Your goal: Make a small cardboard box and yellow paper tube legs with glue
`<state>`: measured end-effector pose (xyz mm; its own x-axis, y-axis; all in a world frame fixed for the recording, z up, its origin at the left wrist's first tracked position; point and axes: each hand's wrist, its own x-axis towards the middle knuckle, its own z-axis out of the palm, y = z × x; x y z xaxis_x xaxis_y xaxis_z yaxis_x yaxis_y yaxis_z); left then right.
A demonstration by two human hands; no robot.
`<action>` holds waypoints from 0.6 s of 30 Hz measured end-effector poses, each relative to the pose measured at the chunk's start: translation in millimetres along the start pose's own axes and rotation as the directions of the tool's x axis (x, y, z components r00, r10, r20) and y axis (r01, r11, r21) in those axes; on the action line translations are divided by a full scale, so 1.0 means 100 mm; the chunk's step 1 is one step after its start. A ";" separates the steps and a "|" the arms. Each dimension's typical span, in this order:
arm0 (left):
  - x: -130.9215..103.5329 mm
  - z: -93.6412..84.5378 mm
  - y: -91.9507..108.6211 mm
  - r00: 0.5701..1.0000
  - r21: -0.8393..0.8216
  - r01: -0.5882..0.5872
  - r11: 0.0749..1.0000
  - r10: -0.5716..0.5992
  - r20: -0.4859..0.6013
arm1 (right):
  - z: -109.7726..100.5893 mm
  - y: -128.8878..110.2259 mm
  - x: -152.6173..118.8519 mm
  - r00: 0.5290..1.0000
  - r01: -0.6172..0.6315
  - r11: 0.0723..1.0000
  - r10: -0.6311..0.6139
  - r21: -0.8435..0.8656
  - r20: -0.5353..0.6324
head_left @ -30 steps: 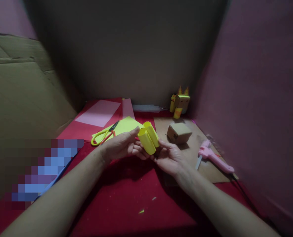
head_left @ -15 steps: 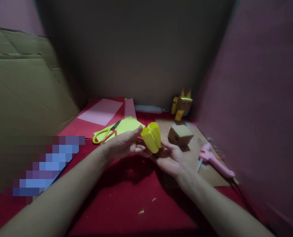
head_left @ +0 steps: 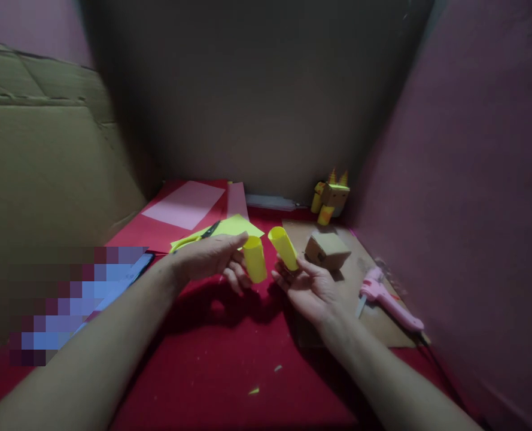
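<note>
My left hand (head_left: 216, 260) pinches a yellow paper tube (head_left: 255, 260) between thumb and fingers, its open end facing up. A second yellow paper tube (head_left: 284, 248), tilted to the left at its top, is gripped by my right hand (head_left: 308, 287). The two tubes are apart, with a gap of red cloth showing between them. Just beyond my right hand, a small cardboard box (head_left: 327, 251) rests on a flat cardboard sheet (head_left: 301, 229). Scissors (head_left: 212, 229) with yellow handles lie partly hidden behind my left hand, on yellow paper (head_left: 239, 224).
A pink glue gun (head_left: 391, 302) lies on the cardboard's right side, its cord trailing forward. At the back right stands a cardboard-and-yellow-paper figure (head_left: 333, 197). Pink paper (head_left: 185, 205) and red sheets lie back left. A blurred-out screen (head_left: 90, 305) is beside my left forearm.
The two yellow tubes, side by side and touching before, are now separated. My left hand has moved left with one, while my right hand keeps the other.
</note>
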<state>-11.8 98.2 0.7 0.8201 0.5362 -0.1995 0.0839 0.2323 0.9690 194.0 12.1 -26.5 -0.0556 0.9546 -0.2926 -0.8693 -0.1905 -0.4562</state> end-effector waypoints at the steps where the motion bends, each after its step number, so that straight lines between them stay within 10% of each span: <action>1: -0.01 -0.05 -0.01 0.997 0.047 0.051 0.998 -0.049 -0.051 | 0.00 0.00 0.00 1.000 0.018 1.000 -0.018 -0.008 0.014; 7: -0.03 -0.15 0.02 0.897 0.189 0.153 0.970 -0.056 -0.439 | 0.05 0.01 -0.04 0.993 0.113 0.991 -0.110 -0.074 0.040; 18: 0.13 -0.15 -0.07 0.811 0.146 0.136 0.980 -0.025 -0.584 | 0.09 -0.01 -0.08 0.986 0.154 0.978 -0.143 -0.139 0.085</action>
<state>-10.3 115.4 -10.4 0.3327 0.9031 -0.2715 0.2763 0.1819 0.9437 190.8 6.8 -15.9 0.0277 0.9881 -0.1515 -0.7904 -0.0711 -0.6085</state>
